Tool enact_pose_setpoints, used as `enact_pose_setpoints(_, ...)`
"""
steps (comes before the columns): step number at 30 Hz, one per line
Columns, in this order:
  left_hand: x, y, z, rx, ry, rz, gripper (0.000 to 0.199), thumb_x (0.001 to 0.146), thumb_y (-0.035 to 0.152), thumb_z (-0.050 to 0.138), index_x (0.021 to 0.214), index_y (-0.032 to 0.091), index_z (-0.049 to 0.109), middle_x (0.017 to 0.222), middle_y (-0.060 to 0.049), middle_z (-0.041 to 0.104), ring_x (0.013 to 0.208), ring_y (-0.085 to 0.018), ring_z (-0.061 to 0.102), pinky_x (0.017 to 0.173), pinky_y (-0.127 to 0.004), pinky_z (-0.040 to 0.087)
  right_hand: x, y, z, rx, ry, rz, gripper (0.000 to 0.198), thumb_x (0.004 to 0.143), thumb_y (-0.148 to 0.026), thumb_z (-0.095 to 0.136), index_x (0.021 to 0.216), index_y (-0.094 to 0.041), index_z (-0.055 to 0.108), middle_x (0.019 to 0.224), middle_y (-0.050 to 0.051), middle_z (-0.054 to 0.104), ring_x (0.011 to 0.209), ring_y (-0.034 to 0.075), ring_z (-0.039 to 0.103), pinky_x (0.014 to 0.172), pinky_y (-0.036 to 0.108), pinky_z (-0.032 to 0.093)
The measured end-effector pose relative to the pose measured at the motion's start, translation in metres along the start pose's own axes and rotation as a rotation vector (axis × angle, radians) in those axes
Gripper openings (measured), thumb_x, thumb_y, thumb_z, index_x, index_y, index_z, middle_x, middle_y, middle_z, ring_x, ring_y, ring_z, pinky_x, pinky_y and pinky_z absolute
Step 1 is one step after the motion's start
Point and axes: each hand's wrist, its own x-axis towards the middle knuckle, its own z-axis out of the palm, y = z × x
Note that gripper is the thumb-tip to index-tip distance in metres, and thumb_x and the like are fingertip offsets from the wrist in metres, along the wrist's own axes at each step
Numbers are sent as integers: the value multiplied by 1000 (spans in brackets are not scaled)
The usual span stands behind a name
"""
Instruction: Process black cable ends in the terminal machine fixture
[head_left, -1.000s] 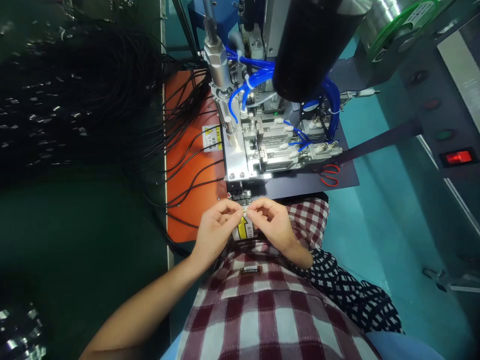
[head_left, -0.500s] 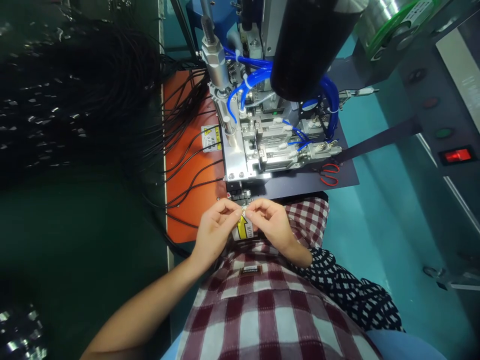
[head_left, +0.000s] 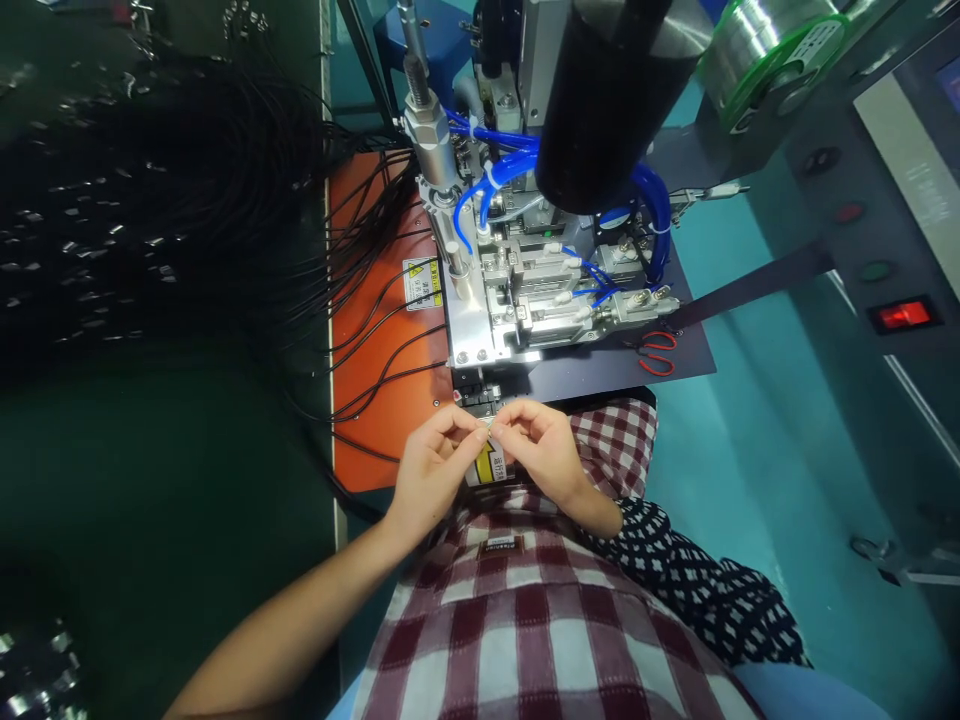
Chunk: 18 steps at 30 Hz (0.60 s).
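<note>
My left hand (head_left: pixel 435 462) is closed in a pinch, thumb against forefinger, at the front end of the machine (head_left: pixel 517 290). Facing it, my right hand (head_left: pixel 545 452) pinches too, and the two sets of fingertips almost meet. Whatever lies between them is too small and too covered to name. Under the fingertips is a label with a yellow arrow (head_left: pixel 486 464), partly hidden by my hands. Just beyond them sits a small dark metal fixture (head_left: pixel 480 393). Black cables (head_left: pixel 386 375) run across the orange plate (head_left: pixel 360 400) to the left side of the machine.
Red-handled cutters (head_left: pixel 658 355) lie on the dark base plate at the right. A large heap of black cables (head_left: pixel 187 200) covers the left. A black cylinder (head_left: pixel 611 110) hangs over the machine, with a wire spool (head_left: pixel 780 50) behind. A lit red switch (head_left: pixel 904 315) is far right.
Both hands keep their pinch in nearly the same place, with fingertips shifted very slightly. The whole view has tilted a little, so the machine sits slightly lower.
</note>
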Motion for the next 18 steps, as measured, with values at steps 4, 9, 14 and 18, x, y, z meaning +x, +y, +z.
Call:
enact_pose_setpoints(4, -1, -2, -1, -109, -18, -64, 19, 85, 31, 66, 77, 16, 58, 68, 4, 55, 57, -7, 46, 54, -18, 36, -1, 1, 2, -24, 16, -25, 13, 76, -25, 68, 71, -17, 60, 55, -5, 53, 46, 8, 46, 45, 21, 34)
enact_pose_setpoints(9, 0, -4, -2, -147, -17, -91, 18, 85, 30, 66, 78, 15, 59, 66, 4, 53, 55, -5, 43, 53, -17, 34, -1, 0, -1, -51, 19, -35, 13, 77, -28, 68, 74, -16, 62, 61, -3, 56, 49, 8, 48, 46, 21, 35)
enact_pose_setpoints(14, 1, -2, -2, -136, -20, -101, 17, 84, 30, 67, 80, 16, 60, 68, 4, 57, 56, -5, 49, 53, -16, 38, -1, -5, -2, -90, -11, -52, 13, 78, -28, 68, 79, -15, 65, 66, -1, 57, 52, 9, 48, 48, 22, 36)
enact_pose_setpoints(18, 1, 2, -1, -92, -19, -86, 17, 84, 30, 67, 77, 15, 61, 68, 4, 58, 56, -5, 50, 53, -15, 39, 0, -5, -1, -120, 17, -94, 13, 78, -27, 68, 73, -16, 63, 65, -2, 56, 54, 8, 47, 49, 22, 35)
